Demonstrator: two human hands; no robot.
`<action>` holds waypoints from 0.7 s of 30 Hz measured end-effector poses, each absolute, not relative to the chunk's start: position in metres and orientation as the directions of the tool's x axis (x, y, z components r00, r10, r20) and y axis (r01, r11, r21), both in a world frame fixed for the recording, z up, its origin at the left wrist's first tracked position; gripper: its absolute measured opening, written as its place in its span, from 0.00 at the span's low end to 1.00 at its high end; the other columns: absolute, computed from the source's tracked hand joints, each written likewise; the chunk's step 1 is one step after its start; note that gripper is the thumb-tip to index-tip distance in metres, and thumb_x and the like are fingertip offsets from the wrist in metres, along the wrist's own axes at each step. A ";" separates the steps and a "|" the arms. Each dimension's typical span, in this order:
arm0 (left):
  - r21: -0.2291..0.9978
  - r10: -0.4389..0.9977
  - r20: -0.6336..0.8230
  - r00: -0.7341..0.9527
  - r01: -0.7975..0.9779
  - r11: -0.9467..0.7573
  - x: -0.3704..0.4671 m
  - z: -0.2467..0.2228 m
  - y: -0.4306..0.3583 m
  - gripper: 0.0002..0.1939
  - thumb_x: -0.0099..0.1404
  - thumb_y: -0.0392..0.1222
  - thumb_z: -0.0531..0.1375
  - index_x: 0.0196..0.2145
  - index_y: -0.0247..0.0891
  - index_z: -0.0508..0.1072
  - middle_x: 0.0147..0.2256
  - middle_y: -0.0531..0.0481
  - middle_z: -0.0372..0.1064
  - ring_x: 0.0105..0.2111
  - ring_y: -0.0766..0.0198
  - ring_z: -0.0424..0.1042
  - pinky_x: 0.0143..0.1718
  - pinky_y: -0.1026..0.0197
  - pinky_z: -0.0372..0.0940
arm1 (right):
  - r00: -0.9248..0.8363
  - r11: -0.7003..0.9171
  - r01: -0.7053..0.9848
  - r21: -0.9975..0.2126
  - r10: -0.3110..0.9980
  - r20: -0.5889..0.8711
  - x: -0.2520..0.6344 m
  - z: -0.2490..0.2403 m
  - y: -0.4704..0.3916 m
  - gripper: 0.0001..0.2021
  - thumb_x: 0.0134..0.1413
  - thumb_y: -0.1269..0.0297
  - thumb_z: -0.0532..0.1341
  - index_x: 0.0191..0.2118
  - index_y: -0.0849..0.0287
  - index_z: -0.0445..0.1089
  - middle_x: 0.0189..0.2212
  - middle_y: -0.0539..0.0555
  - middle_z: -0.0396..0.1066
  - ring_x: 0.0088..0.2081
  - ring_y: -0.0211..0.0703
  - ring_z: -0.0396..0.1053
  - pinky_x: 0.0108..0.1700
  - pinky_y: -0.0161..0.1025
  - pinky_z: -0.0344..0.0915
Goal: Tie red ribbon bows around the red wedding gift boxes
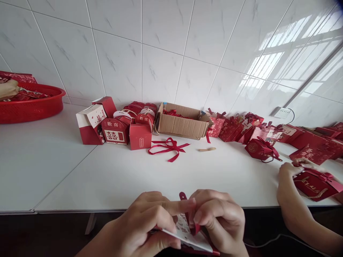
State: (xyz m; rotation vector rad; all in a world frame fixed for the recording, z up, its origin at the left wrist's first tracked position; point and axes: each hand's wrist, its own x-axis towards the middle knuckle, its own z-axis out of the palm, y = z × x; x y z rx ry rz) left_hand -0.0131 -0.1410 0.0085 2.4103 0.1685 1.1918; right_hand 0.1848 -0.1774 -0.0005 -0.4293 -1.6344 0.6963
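Near the table's front edge, a small white and red printed box (191, 238) is held low between both hands. My left hand (150, 225) grips its left side, thumb below and fingers above, with the index finger stretched to the right. My right hand (221, 219) pinches a dark red ribbon (197, 228) at the top of the box. A ribbon or strap end (183, 195) sticks up between the hands. The box's underside is hidden. Beyond them a tied red ribbon bow (170, 146) lies on the white table (120, 178).
Red gift boxes (114, 132) and a cardboard carton (182, 125) stand along the wall. More red boxes (233, 130) line the right. Another person's arms (294, 200) hold a red box at right; a hand (8, 89) reaches into a red basket (40, 107) at left.
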 end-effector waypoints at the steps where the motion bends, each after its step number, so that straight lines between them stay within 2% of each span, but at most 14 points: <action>1: 0.444 0.301 0.725 0.620 -0.086 -0.892 -0.012 0.010 -0.141 0.10 0.61 0.33 0.61 0.37 0.42 0.63 0.48 0.44 0.74 0.32 0.65 0.76 0.41 0.63 0.68 | -0.169 0.744 -0.121 -0.657 0.637 0.752 0.184 -0.002 -0.177 0.10 0.58 0.74 0.56 0.38 0.56 0.73 0.26 0.53 0.71 0.27 0.39 0.68 0.31 0.39 0.69; 6: 0.450 0.346 0.688 0.638 -0.001 -0.893 -0.009 0.010 -0.142 0.09 0.62 0.35 0.61 0.34 0.43 0.62 0.47 0.45 0.74 0.29 0.65 0.76 0.36 0.63 0.69 | -0.071 0.744 -0.134 -0.654 0.652 0.755 0.177 -0.004 -0.172 0.08 0.58 0.73 0.57 0.36 0.55 0.73 0.26 0.53 0.72 0.26 0.39 0.69 0.29 0.38 0.68; 10: 0.550 0.435 0.681 0.589 -0.020 -0.835 -0.013 0.002 -0.140 0.11 0.60 0.34 0.62 0.35 0.44 0.63 0.46 0.42 0.74 0.32 0.59 0.77 0.35 0.58 0.71 | -0.063 0.776 -0.027 -0.631 0.628 0.776 0.179 -0.001 -0.164 0.09 0.58 0.75 0.57 0.36 0.55 0.72 0.27 0.53 0.72 0.27 0.40 0.70 0.29 0.39 0.67; 13: 0.633 0.536 0.698 0.474 -0.060 -0.771 -0.022 -0.006 -0.135 0.10 0.61 0.31 0.60 0.36 0.45 0.64 0.37 0.45 0.76 0.38 0.53 0.77 0.40 0.52 0.71 | -0.012 0.820 0.159 -0.549 0.558 0.830 0.192 0.000 -0.159 0.12 0.56 0.79 0.56 0.38 0.54 0.72 0.28 0.52 0.71 0.29 0.41 0.70 0.29 0.40 0.67; 15: 0.645 0.590 0.720 0.365 -0.040 -0.763 -0.028 -0.012 -0.129 0.11 0.61 0.30 0.59 0.37 0.45 0.64 0.32 0.48 0.75 0.43 0.52 0.75 0.42 0.51 0.71 | 0.008 0.829 0.293 -0.476 0.496 0.868 0.203 0.000 -0.159 0.15 0.54 0.82 0.56 0.39 0.55 0.72 0.28 0.52 0.69 0.29 0.40 0.69 0.28 0.40 0.65; 18: 0.642 0.641 0.754 0.146 0.048 -0.765 -0.029 -0.020 -0.118 0.11 0.60 0.30 0.60 0.37 0.43 0.64 0.37 0.47 0.74 0.45 0.55 0.73 0.41 0.56 0.70 | -0.028 0.814 0.449 -0.369 0.426 0.904 0.214 0.002 -0.164 0.18 0.52 0.84 0.56 0.41 0.54 0.72 0.28 0.52 0.68 0.28 0.40 0.67 0.28 0.40 0.64; 21: 0.635 0.640 0.768 0.000 0.125 -0.762 -0.020 -0.028 -0.109 0.10 0.60 0.31 0.61 0.37 0.40 0.65 0.38 0.48 0.73 0.40 0.60 0.73 0.41 0.59 0.69 | -0.123 0.803 0.512 -0.304 0.419 0.899 0.214 0.004 -0.170 0.20 0.52 0.84 0.55 0.43 0.52 0.71 0.29 0.52 0.69 0.29 0.40 0.65 0.30 0.42 0.63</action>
